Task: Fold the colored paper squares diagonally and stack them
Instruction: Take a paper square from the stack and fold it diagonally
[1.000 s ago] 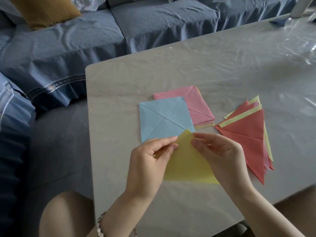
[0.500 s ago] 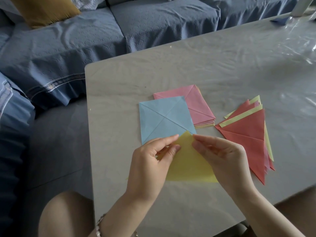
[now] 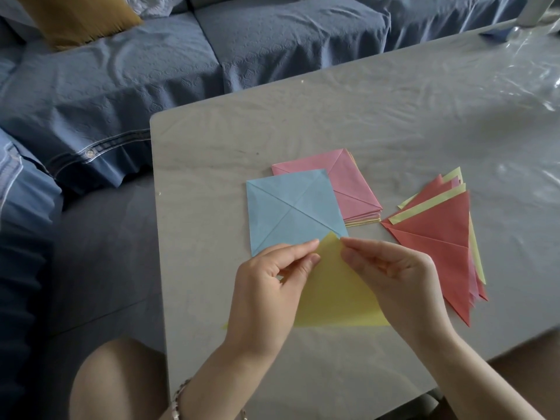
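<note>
Blue-covered sofa [image 3: 151,71] fills the background of my feed, with a mustard cushion [image 3: 75,19] at its upper left. In front of it stands the pale bench [image 3: 212,153] under a glossy, wrinkled cover.

Near the front edge of the bench I see the yellow paper [image 3: 333,292], folded into a triangle. Its long edge faces the person, and its point aims away, overlapping the near corner of the blue square [image 3: 291,207]. The left hand [image 3: 266,295] pinches the yellow paper just below its point between thumb and forefinger; its fingers [image 3: 300,248] are narrow and curled. The right hand [image 3: 400,274] grips the opposite sloping edge, its fingers [image 3: 363,247] bent close on the sheet. I cannot tell whether the triangle lies flat or is raised a little.

The blue square lies flat, with two diagonal creases crossing at its centre. It overlaps the stack of squares [image 3: 351,183] behind it, whose top sheet is pink. Just beside that stack, to the right, lies the pile of folded triangles [image 3: 439,231], red on top, with yellow-green and pink edges fanning out beneath. A beaded bracelet [image 3: 177,401] circles the left wrist.
</note>
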Tool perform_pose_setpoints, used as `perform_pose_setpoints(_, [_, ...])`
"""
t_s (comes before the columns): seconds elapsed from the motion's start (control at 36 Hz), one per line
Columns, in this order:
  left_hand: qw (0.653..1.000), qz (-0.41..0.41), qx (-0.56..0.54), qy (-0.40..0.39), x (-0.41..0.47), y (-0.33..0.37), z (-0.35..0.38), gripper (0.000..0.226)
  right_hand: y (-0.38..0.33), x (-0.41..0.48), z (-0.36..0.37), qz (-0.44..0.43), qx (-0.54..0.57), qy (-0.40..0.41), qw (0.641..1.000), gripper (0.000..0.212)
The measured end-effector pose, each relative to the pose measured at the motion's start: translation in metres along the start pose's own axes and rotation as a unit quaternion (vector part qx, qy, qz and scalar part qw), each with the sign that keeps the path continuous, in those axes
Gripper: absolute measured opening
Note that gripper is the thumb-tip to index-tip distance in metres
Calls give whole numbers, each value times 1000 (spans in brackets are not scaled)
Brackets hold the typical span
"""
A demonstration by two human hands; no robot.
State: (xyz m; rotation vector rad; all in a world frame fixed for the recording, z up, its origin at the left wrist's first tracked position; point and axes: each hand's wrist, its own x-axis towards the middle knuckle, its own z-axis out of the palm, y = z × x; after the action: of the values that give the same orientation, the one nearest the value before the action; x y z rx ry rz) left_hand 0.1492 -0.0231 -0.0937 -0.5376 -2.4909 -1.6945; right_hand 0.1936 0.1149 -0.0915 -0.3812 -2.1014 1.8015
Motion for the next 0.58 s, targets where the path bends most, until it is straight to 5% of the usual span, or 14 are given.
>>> perform_pose_setpoints(0.19, [993, -111, -30, -33, -6, -7, 2, 26, 12, 3, -5, 30, -78, -70, 994, 28])
perform_pose_setpoints(0.39, [976, -185, -63, -99, -5, -15, -5, 29, 9, 16, -13, 21, -209, -227, 951, 15])
perform_pose_setpoints(0.58, [973, -181, -60, -126, 2, -10, -11, 21, -3, 41, -8, -115, -336, -288, 889, 14])
